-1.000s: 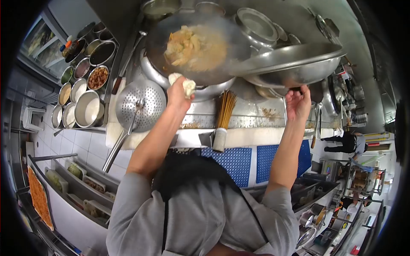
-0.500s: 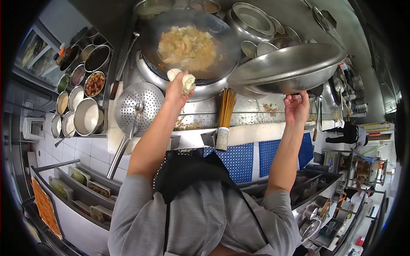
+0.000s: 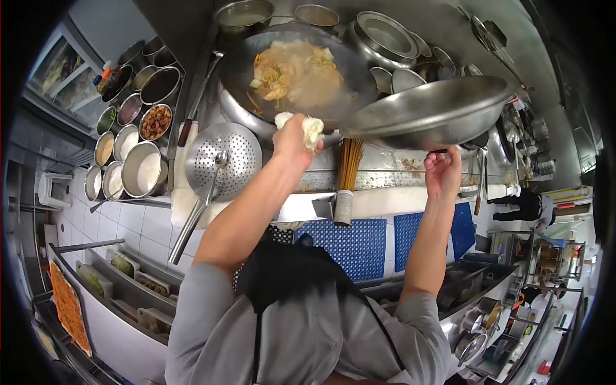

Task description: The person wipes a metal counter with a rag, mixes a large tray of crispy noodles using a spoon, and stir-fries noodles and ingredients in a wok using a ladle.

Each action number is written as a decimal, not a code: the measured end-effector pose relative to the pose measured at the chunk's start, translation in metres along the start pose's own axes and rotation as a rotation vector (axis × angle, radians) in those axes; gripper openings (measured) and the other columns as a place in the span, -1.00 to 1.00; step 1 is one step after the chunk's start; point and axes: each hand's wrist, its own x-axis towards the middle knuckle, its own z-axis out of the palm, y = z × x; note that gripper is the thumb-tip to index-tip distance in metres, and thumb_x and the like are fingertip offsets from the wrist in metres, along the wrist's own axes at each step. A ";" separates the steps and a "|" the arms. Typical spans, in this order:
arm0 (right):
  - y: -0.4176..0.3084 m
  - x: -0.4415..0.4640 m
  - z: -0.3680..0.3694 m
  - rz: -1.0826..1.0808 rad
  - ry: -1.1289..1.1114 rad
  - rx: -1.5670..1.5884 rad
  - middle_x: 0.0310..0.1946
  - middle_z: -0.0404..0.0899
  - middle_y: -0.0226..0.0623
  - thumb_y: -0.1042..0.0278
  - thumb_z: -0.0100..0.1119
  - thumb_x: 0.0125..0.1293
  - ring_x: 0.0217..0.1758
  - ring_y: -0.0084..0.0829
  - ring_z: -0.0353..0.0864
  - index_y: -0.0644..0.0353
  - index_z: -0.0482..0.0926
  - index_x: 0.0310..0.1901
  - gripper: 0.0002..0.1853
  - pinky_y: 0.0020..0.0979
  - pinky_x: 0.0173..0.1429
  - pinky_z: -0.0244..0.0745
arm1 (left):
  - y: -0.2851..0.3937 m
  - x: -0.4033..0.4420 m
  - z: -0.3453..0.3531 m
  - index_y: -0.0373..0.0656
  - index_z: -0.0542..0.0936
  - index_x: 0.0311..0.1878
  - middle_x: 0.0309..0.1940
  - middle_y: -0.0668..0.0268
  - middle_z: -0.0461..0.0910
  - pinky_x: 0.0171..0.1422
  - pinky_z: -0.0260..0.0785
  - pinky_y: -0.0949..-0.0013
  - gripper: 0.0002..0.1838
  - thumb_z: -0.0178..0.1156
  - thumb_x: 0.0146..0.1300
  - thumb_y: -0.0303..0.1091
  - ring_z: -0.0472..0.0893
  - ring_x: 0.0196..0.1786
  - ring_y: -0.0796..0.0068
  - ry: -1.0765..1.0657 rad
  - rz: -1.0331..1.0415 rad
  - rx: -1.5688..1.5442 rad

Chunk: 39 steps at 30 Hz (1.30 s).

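My left hand (image 3: pixel 293 142) is closed round a bunched pale cloth (image 3: pixel 312 131) at the near rim of a dark wok (image 3: pixel 234 74); the cloth hides the part it grips. Sliced pale vegetables and orange strips (image 3: pixel 298 74) steam inside the wok. On the right, a large metal bowl (image 3: pixel 436 106) hangs tilted over the counter, beside the wok. My right hand (image 3: pixel 444 168) is closed under the bowl's near side, fingertips at a small dark part there. Below the wok stands a bamboo brush (image 3: pixel 350 163).
A perforated ladle (image 3: pixel 224 157) lies left of my left forearm. Farther left are several metal containers (image 3: pixel 142 170) of seasonings. Stacked metal pots (image 3: pixel 385 38) stand behind the bowl. A co-worker (image 3: pixel 532 208) is far right.
The wok tipped towards me and back, and its food has shifted. My left hand with the cloth has moved right. The large bowl sits slightly lower in view, still beside my right hand.
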 end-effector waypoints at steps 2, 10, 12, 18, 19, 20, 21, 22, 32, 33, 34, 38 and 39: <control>-0.011 -0.005 -0.006 0.005 0.006 0.003 -0.38 0.64 -0.17 0.26 0.17 0.37 -0.50 -0.48 0.57 0.24 0.54 -0.01 -0.73 -0.49 -0.46 0.61 | -0.008 -0.012 -0.003 -0.07 0.49 -0.04 -0.29 0.29 0.62 -0.50 0.43 0.25 -0.82 0.13 0.35 -0.28 0.61 -0.34 0.37 0.041 -0.018 -0.002; -0.044 -0.001 -0.016 -0.038 -0.021 -0.073 -0.35 0.65 -0.10 0.24 0.24 0.34 -0.49 -0.49 0.59 0.26 0.53 0.03 -0.67 -0.51 -0.43 0.63 | 0.001 -0.029 0.008 0.00 0.53 -0.13 -0.29 0.36 0.60 -0.37 0.43 0.30 -0.84 0.00 0.40 -0.21 0.54 -0.30 0.41 -0.020 -0.033 0.060; -0.046 0.001 -0.010 -0.023 -0.017 -0.064 -0.35 0.65 -0.08 0.25 0.25 0.33 -0.48 -0.48 0.60 0.27 0.53 0.03 -0.67 -0.50 -0.41 0.63 | 0.001 -0.007 0.011 0.00 0.53 -0.13 -0.29 0.35 0.60 -0.38 0.43 0.29 -0.83 -0.01 0.41 -0.20 0.55 -0.30 0.39 -0.045 -0.017 0.064; -0.031 0.016 0.003 -0.026 -0.084 0.001 -0.32 0.66 -0.07 0.32 0.25 0.32 -0.48 -0.47 0.62 0.29 0.55 0.02 -0.69 -0.49 -0.41 0.63 | -0.032 0.059 -0.033 -0.07 0.48 -0.05 -0.30 0.27 0.60 -0.47 0.43 0.27 -0.79 0.09 0.39 -0.18 0.60 -0.32 0.34 -0.053 0.155 0.082; -0.034 0.010 0.001 -0.047 -0.081 -0.021 -0.33 0.66 -0.10 0.31 0.24 0.32 -0.48 -0.47 0.62 0.28 0.56 0.03 -0.69 -0.48 -0.42 0.63 | -0.047 0.043 -0.047 -0.09 0.47 -0.03 -0.29 0.25 0.60 -0.50 0.42 0.26 -0.78 0.09 0.38 -0.19 0.61 -0.32 0.34 -0.071 0.186 0.082; -0.041 0.001 -0.006 -0.052 -0.078 -0.038 -0.33 0.66 -0.10 0.30 0.23 0.33 -0.48 -0.48 0.62 0.27 0.56 0.03 -0.69 -0.49 -0.43 0.63 | -0.063 0.010 -0.058 -0.08 0.45 0.02 -0.26 0.23 0.59 -0.54 0.41 0.24 -0.77 0.09 0.38 -0.23 0.63 -0.31 0.34 0.019 0.168 0.085; -0.051 -0.007 -0.015 -0.053 -0.077 -0.055 -0.34 0.67 -0.11 0.28 0.23 0.33 -0.49 -0.48 0.62 0.27 0.56 0.03 -0.69 -0.49 -0.43 0.63 | -0.073 -0.025 -0.073 -0.05 0.45 0.04 -0.23 0.26 0.59 -0.54 0.41 0.22 -0.77 0.08 0.37 -0.25 0.63 -0.31 0.32 -0.006 0.131 0.116; -0.058 -0.006 -0.022 -0.049 -0.074 -0.074 -0.34 0.67 -0.11 0.27 0.22 0.34 -0.49 -0.48 0.61 0.26 0.56 0.03 -0.69 -0.49 -0.44 0.62 | -0.074 -0.063 -0.072 -0.01 0.47 0.01 -0.25 0.30 0.60 -0.53 0.40 0.23 -0.80 0.06 0.37 -0.25 0.62 -0.33 0.34 0.019 0.051 0.094; -0.056 0.000 -0.018 -0.053 -0.082 -0.063 -0.34 0.68 -0.10 0.22 0.28 0.32 -0.50 -0.50 0.62 0.25 0.58 0.01 -0.66 -0.52 -0.42 0.65 | -0.011 -0.071 -0.013 0.00 0.49 -0.16 -0.35 0.38 0.58 -0.49 0.36 0.40 -0.84 0.03 0.40 -0.17 0.54 -0.40 0.45 -0.059 -0.001 0.050; -0.052 0.009 -0.021 -0.040 -0.110 -0.055 -0.34 0.67 -0.10 0.23 0.28 0.32 -0.50 -0.49 0.62 0.27 0.59 -0.02 -0.68 -0.52 -0.42 0.65 | -0.014 -0.049 -0.017 -0.01 0.49 -0.16 -0.35 0.37 0.59 -0.49 0.36 0.40 -0.85 0.04 0.40 -0.18 0.54 -0.41 0.44 -0.049 0.018 0.055; -0.050 0.013 -0.019 -0.035 -0.099 -0.066 -0.34 0.67 -0.10 0.24 0.28 0.32 -0.50 -0.49 0.62 0.28 0.59 -0.01 -0.68 -0.51 -0.43 0.65 | -0.019 -0.026 -0.020 -0.01 0.49 -0.16 -0.34 0.37 0.59 -0.50 0.35 0.40 -0.86 0.05 0.39 -0.19 0.54 -0.41 0.43 -0.046 0.045 0.059; -0.051 0.018 -0.010 -0.064 -0.122 -0.101 -0.37 0.68 -0.11 0.24 0.26 0.32 -0.49 -0.48 0.64 0.32 0.58 0.00 -0.66 -0.52 -0.46 0.64 | -0.052 -0.015 -0.034 -0.02 0.50 -0.12 -0.35 0.33 0.60 -0.51 0.35 0.26 -0.86 0.11 0.34 -0.23 0.57 -0.43 0.38 -0.004 0.136 -0.040; -0.055 0.014 -0.009 -0.079 -0.114 -0.127 -0.36 0.68 -0.11 0.24 0.26 0.33 -0.49 -0.48 0.64 0.31 0.58 0.00 -0.66 -0.52 -0.46 0.64 | -0.059 -0.033 -0.036 -0.02 0.51 -0.10 -0.35 0.32 0.61 -0.52 0.34 0.20 -0.85 0.12 0.32 -0.24 0.59 -0.40 0.37 -0.022 0.115 -0.027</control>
